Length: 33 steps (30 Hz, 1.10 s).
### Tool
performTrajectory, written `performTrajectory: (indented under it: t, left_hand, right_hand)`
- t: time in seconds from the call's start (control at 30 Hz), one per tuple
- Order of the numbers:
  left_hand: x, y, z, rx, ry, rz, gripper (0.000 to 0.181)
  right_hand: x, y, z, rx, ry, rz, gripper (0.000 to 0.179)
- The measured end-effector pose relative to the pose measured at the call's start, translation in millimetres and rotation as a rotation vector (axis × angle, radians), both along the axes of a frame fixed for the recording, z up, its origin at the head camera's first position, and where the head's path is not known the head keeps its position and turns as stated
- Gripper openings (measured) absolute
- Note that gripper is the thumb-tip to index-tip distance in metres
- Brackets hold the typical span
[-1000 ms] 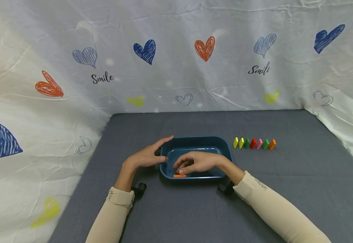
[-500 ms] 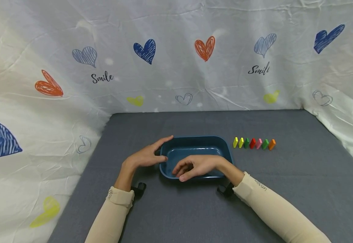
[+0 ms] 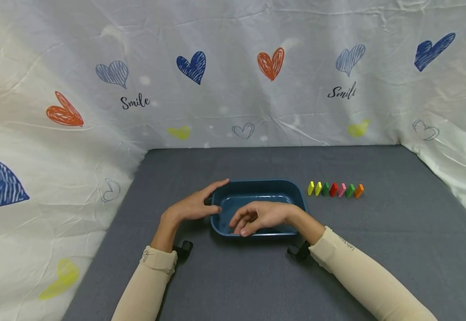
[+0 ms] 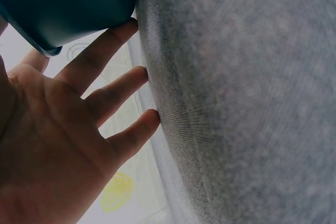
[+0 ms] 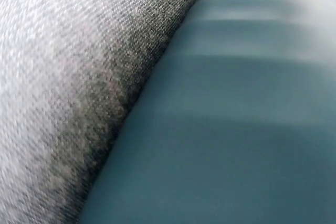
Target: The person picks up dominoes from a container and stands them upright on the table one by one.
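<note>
A dark blue rectangular tray (image 3: 262, 186) sits on the grey table. Against its left end rests my left hand (image 3: 190, 207), the thumb over the rim and the index finger along the far left corner. In the left wrist view that hand's fingers (image 4: 113, 95) are spread and straight beneath the tray's outer wall (image 4: 79, 3). My right hand (image 3: 266, 214) reaches over the tray's near side, fingers bent down inside by the front wall, thumb at the near rim. What lies between its fingertips is hidden. Only the tray's ribbed outside wall (image 5: 220, 145) and cloth show in the right wrist view.
Several small coloured blocks stand upright in a row right of the tray, from a yellow block (image 3: 311, 188) to an orange block (image 3: 359, 191). A white curtain (image 3: 233, 102) with printed hearts hangs behind and at the left of the grey table (image 3: 233, 285).
An orange block seen under my right fingertips at the near wall a second ago no longer shows. The right hand dipped towards the near rim, then rose slightly. The left hand stayed put.
</note>
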<state>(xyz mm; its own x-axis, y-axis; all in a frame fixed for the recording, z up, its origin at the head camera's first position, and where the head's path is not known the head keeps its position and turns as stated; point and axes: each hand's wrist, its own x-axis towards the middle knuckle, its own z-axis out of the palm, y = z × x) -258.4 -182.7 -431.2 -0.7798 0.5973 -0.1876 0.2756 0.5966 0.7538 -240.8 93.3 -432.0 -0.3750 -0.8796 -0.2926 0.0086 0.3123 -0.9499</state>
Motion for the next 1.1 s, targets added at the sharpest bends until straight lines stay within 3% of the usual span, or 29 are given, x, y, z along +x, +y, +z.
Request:
performTrajectory:
  t: [0.53,1.1]
  left_hand:
    - [-0.1,0.2,-1.7,-0.03,0.002,0.013,0.083]
    - [-0.1,0.8,0.5,-0.032,0.008,0.015,0.083]
  right_hand:
    - [0.1,4.0,0.6,-0.036,-0.046,-0.026,0.034]
    - [-2.1,7.7,-0.7,-0.06,0.005,0.031,0.031]
